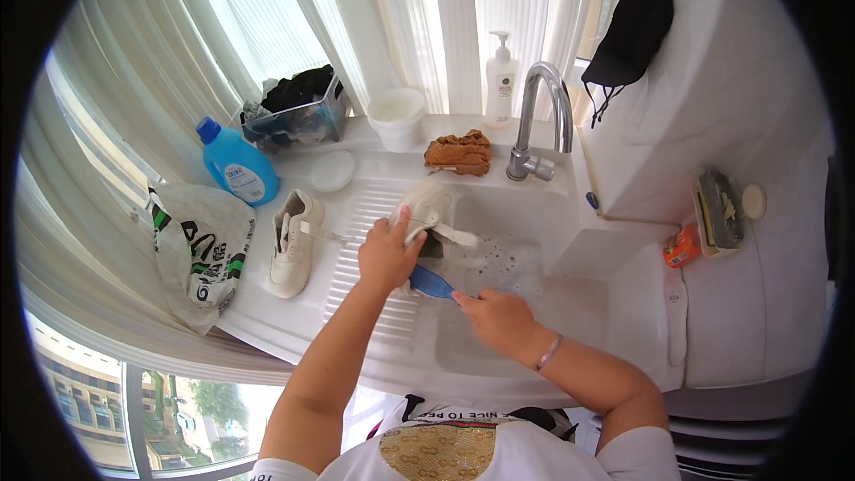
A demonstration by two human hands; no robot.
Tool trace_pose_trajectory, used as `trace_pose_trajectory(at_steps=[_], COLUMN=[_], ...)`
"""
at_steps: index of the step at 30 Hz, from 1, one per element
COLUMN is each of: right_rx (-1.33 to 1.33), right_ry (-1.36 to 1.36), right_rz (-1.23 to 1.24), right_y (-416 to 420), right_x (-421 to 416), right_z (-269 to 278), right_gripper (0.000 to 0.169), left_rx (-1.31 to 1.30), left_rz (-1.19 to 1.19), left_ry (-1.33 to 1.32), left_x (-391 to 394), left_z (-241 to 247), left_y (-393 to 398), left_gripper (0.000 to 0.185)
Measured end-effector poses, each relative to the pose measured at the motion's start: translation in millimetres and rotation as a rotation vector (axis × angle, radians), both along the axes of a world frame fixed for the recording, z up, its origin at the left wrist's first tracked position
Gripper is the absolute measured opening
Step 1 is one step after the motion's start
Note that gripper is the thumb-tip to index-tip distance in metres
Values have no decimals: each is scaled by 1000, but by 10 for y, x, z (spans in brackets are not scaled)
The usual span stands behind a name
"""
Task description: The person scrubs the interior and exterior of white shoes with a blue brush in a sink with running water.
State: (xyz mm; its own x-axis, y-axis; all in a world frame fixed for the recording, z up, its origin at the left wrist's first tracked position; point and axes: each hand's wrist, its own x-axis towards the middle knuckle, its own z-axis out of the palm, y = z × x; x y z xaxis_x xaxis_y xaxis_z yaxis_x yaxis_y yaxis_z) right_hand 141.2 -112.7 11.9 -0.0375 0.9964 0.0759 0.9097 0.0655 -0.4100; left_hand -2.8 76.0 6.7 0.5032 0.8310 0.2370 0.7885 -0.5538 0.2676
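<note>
My left hand (389,250) grips a white shoe (422,204) with a loose strap, held over the ribbed washboard (374,214) at the sink's left side. In my right hand (497,321) is the handle of a blue scrubbing brush (431,282), its head against the lower part of the shoe, near my left fingers. The bristles are mostly hidden. Another white shoe (292,247) lies on the ledge left of the washboard, its strap stretched to the right. Suds and a little water are in the sink basin (514,207).
Along the back stand a blue detergent bottle (240,164), a clear bin of dark cloths (300,117), a white tub (397,121), a brown cloth (459,153), a pump bottle (500,83) and a chrome faucet (526,120). A plastic bag (200,247) lies left; an orange container (681,246) sits right.
</note>
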Motion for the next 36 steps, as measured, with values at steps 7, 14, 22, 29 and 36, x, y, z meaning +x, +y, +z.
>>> trace_pose_trajectory(at_steps=[7,14,22,29,36], right_rx=[-109,-236,-132,-69,-41], right_ry=[-222,-128,-142,-124,-159], right_rz=[5,40,-3,10,4], right_y=[336,237,268,240,341], right_x=[287,248,297,232,279], right_z=[137,220,-59,-99,49], right_gripper=[39,41,36,44,40], left_rx=[-6,-108,-64,-115,-131], left_rz=[19,17,7,37,36], left_ry=[32,56,15,-2,-5], left_x=[9,37,-13,-19,-86], left_z=[35,160,77,75,41], left_y=[-41,-78,-18,26,107], left_gripper=[55,55,53,51,52])
